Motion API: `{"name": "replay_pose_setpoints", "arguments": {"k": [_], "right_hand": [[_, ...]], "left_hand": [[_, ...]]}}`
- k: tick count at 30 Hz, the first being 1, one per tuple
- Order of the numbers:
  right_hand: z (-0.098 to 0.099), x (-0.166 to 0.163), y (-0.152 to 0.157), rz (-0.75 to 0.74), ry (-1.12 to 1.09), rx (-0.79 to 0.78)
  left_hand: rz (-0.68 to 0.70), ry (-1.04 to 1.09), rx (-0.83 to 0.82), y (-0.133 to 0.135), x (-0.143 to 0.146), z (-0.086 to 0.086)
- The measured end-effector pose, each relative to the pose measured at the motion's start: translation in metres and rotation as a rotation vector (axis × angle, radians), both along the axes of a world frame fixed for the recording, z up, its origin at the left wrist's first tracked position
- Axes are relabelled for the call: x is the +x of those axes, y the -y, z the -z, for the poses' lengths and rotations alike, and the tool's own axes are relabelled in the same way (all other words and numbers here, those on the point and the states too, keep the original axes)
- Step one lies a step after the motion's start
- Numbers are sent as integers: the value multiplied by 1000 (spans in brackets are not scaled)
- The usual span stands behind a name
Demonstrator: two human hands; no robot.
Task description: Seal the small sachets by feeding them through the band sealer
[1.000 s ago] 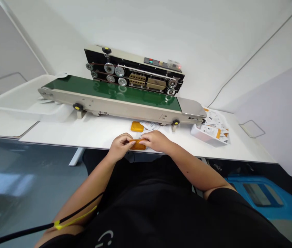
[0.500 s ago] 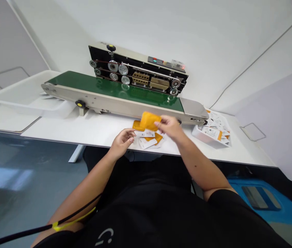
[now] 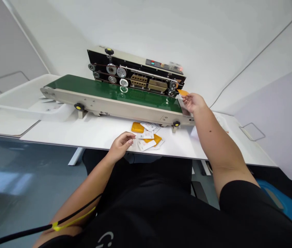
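Note:
My right hand (image 3: 194,102) is closed on an orange sachet (image 3: 183,92), pinching its right end. The sachet's far edge is at the rollers on the right end of a band sealing machine (image 3: 141,74). My left hand (image 3: 122,144) hovers low over the table with loosely curled fingers and a gap to the thumb; nothing shows in it. Its fingertips are just left of a small pile of white printed sachets (image 3: 147,144). Among them lie orange ones, one orange sachet (image 3: 137,127) at the pile's upper left.
A green conveyor belt (image 3: 84,86) runs along the machine's front. At its left end stands a translucent tray (image 3: 29,112) with several flat packets. My right arm partly hides a white bin (image 3: 220,120) on the right. The white table (image 3: 96,132) ends close to my body.
My right hand has carried the orange sachet from above the pile up and right to the machine's rollers. My left hand stays almost where it was.

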State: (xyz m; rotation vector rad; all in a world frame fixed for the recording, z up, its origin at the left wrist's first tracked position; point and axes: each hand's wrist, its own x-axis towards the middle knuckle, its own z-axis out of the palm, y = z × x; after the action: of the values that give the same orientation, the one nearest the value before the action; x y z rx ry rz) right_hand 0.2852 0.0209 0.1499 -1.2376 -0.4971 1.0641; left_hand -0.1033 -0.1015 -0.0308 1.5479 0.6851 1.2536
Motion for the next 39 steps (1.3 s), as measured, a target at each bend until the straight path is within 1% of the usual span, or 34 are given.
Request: {"name": "replay_pose_setpoints", "arguments": {"k": [5,9,12,15,17,19,21,22,24,26,29,31,32,34,36,37,39], "right_hand": [[3,-26,-7,-82,-20,-28],[4,-44,-14,-125,-20,-32],[5,-58,-19,-166,-16,-38],[5,-70,-25,-238,14,-36],[5,-75,-26,-289,75,-48],[5,-78,-24,-310,192,-60],[9,-79,-15,-267,357,-30],[14,-81,-6,-228,447,18],[29,-85,18,-165,620,163],[52,-92,52,-170,785,314],[97,-108,105,-265,1075,440],[127,-118,131,-379,1253,544],[140,-122,141,-442,1319,603],[162,-128,151,-554,1421,692],[176,-132,152,-617,1504,703],[181,-132,152,-629,1537,689],[187,-133,150,-637,1574,656]], "left_hand": [[27,-65,-1,0,-1,1],[17,-106,17,0,-2,2],[10,-151,44,1,-2,0],[9,-189,65,2,-3,-3],[13,-203,76,3,-3,-4],[19,-208,89,3,-3,-4],[25,-211,104,3,-4,-3],[30,-216,110,4,-4,-3],[34,-239,123,4,-4,-1],[26,-277,138,3,-3,-1],[-35,-356,183,-1,1,-5],[-102,-431,236,-9,3,-10],[-137,-488,276,-15,4,-13],[-176,-669,412,-28,4,-17],[-184,-851,540,-43,4,-18],[-165,-921,566,-50,3,-17],[-109,-1015,541,-61,2,-13]]}}
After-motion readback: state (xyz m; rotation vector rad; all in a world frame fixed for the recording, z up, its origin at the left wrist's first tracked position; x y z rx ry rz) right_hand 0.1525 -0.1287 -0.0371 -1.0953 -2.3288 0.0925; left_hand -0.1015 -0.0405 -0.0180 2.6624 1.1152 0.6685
